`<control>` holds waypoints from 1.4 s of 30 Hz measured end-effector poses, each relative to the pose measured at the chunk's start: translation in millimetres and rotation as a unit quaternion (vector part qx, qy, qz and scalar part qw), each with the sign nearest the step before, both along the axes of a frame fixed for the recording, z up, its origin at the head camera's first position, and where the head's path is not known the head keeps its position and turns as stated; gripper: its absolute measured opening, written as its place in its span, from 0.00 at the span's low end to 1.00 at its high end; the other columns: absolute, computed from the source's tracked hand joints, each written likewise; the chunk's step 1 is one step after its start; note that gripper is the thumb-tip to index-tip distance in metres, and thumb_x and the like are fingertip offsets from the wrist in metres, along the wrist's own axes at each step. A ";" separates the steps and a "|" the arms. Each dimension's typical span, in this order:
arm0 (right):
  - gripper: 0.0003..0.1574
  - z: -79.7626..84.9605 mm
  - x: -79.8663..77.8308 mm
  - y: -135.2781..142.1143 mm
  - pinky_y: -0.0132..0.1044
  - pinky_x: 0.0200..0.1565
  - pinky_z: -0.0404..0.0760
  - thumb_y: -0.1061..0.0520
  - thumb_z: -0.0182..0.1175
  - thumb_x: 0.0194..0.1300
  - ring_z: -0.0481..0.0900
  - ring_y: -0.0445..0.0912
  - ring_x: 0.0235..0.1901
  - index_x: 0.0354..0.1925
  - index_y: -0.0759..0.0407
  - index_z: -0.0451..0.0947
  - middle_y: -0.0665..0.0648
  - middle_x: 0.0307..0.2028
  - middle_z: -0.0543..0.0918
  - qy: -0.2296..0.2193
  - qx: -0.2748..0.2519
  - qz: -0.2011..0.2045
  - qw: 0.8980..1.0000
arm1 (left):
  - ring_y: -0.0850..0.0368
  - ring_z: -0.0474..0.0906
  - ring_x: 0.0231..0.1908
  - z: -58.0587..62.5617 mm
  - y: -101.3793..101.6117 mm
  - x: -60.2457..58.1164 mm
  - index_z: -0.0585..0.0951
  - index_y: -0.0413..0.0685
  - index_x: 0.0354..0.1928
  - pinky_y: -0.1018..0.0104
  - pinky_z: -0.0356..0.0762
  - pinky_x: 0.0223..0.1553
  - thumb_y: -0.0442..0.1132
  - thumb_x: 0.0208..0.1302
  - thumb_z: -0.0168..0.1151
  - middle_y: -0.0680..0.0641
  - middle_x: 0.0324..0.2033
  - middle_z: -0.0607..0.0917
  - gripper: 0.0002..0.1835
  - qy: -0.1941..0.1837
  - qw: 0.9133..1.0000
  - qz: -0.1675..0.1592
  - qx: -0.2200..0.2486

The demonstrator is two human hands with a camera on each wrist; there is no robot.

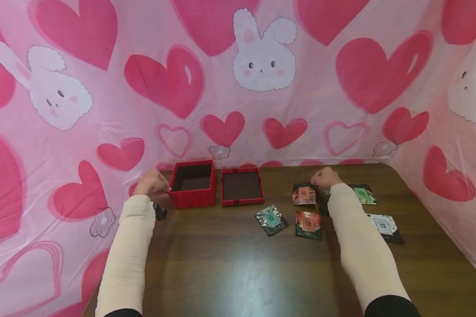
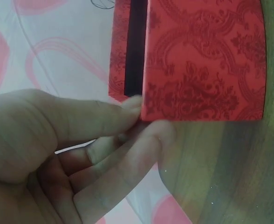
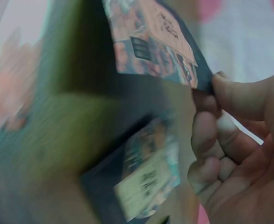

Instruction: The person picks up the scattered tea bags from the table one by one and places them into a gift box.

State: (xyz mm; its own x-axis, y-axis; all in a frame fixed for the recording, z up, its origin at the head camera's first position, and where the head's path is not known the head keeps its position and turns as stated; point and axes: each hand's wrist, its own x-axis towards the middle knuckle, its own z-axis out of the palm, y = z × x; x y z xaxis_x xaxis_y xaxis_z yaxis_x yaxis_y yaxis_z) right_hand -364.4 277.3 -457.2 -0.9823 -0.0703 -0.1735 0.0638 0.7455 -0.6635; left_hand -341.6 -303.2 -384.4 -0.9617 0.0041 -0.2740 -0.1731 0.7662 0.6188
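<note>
An uncovered red box [image 1: 192, 199] with a dark inside stands at the back left of the table. My left hand [image 1: 152, 182] is at its left side; in the left wrist view thumb and forefinger pinch the corner of the patterned red box [image 2: 204, 60]. At the back right, my right hand [image 1: 326, 178] pinches a small flat printed packet [image 1: 303, 193] by its edge. The right wrist view shows the thumb over the dark border of this orange-and-grey packet [image 3: 151, 39], raised above the table. Another packet [image 3: 146, 184] with a pale yellow label lies below, blurred.
Beside the box lies its red lid [image 1: 243, 186], inside up. Loose on the wooden table [image 1: 230, 264] are a teal packet [image 1: 271, 219], an orange packet [image 1: 308, 223], a green packet [image 1: 364, 194] and a white packet [image 1: 384, 226]. A heart-patterned cloth [image 1: 262, 105] hangs behind.
</note>
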 end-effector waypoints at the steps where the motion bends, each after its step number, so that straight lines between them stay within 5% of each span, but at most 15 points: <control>1: 0.20 3.3 -1.3 -0.2 0.53 0.45 0.80 0.58 0.52 0.70 0.80 0.56 0.42 0.48 0.71 0.83 0.68 0.47 0.84 -0.006 -0.030 -0.012 0.999 | 0.52 0.79 0.21 0.1 0.0 -0.3 0.88 0.31 0.33 0.62 0.83 0.25 0.28 0.57 0.69 0.43 0.22 0.86 0.05 0.005 1.000 0.001 -0.011; 5: 0.24 17.1 -6.5 -6.4 0.49 0.47 0.80 0.58 0.52 0.73 0.79 0.47 0.37 0.58 0.74 0.76 0.63 0.46 0.81 -0.019 -0.159 -0.068 0.985 | 0.53 0.77 0.20 -0.5 -1.0 -1.5 0.89 0.32 0.29 0.63 0.81 0.23 0.27 0.55 0.69 0.44 0.19 0.85 0.03 0.014 1.000 0.001 -0.025; 8: 0.22 25.6 -8.1 -15.4 0.36 0.39 0.80 0.60 0.52 0.75 0.76 0.40 0.29 0.60 0.74 0.73 0.52 0.35 0.81 -0.035 -0.268 -0.105 0.957 | 0.55 0.77 0.18 -0.9 -1.6 -2.4 0.88 0.32 0.27 0.63 0.81 0.23 0.26 0.54 0.68 0.46 0.16 0.84 0.03 0.014 0.999 -0.003 -0.029; 12: 0.11 36.5 -5.2 -28.7 0.29 0.31 0.72 0.62 0.50 0.78 0.73 0.36 0.25 0.53 0.64 0.74 0.44 0.27 0.76 -0.064 -0.394 -0.104 0.911 | 0.56 0.77 0.17 -0.7 -0.5 -3.0 0.87 0.32 0.26 0.64 0.81 0.23 0.27 0.54 0.69 0.49 0.14 0.82 0.03 0.013 0.999 -0.003 -0.039; 19: 0.08 47.7 -7.1 -48.7 0.29 0.26 0.69 0.62 0.49 0.78 0.71 0.38 0.23 0.42 0.59 0.75 0.48 0.26 0.75 -0.104 -0.493 -0.101 0.858 | 0.55 0.81 0.19 -4.0 1.9 -3.2 0.87 0.29 0.30 0.64 0.82 0.24 0.25 0.56 0.67 0.44 0.19 0.85 0.03 0.011 1.000 -0.004 -0.012; 28: 0.04 66.0 -18.1 -111.7 0.28 0.23 0.65 0.59 0.49 0.79 0.70 0.39 0.19 0.45 0.58 0.71 0.50 0.23 0.74 -0.151 -0.536 -0.112 0.823 | 0.56 0.76 0.19 -0.3 1.6 1.7 0.87 0.33 0.25 0.65 0.80 0.23 0.27 0.57 0.68 0.47 0.17 0.84 0.05 0.030 0.998 -0.016 -0.054; 38: 0.08 70.9 -25.7 -162.4 0.26 0.21 0.62 0.60 0.48 0.79 0.67 0.39 0.18 0.51 0.61 0.70 0.52 0.23 0.74 -0.174 -0.557 -0.102 0.805 | 0.52 0.82 0.22 -4.4 -0.5 4.9 0.88 0.29 0.33 0.63 0.83 0.26 0.27 0.59 0.68 0.40 0.24 0.87 0.05 0.026 0.999 -0.012 -0.032; 42: 0.17 69.1 -28.0 -181.6 0.26 0.21 0.64 0.60 0.47 0.79 0.68 0.39 0.18 0.62 0.63 0.67 0.53 0.27 0.75 -0.187 -0.572 -0.085 0.794 | 0.52 0.78 0.22 -2.7 3.2 5.3 0.88 0.35 0.25 0.63 0.79 0.25 0.31 0.58 0.70 0.44 0.18 0.85 0.06 0.063 0.993 -0.036 -0.095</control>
State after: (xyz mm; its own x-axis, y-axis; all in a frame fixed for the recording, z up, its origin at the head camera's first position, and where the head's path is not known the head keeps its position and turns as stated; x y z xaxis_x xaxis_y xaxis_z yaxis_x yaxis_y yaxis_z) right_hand -392.3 95.7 -388.1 -0.8895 -0.2634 -0.3734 0.4508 -0.3719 -0.8115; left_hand -336.3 -300.0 -387.1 -0.9876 0.0331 -0.1535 -0.0443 0.8790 0.4747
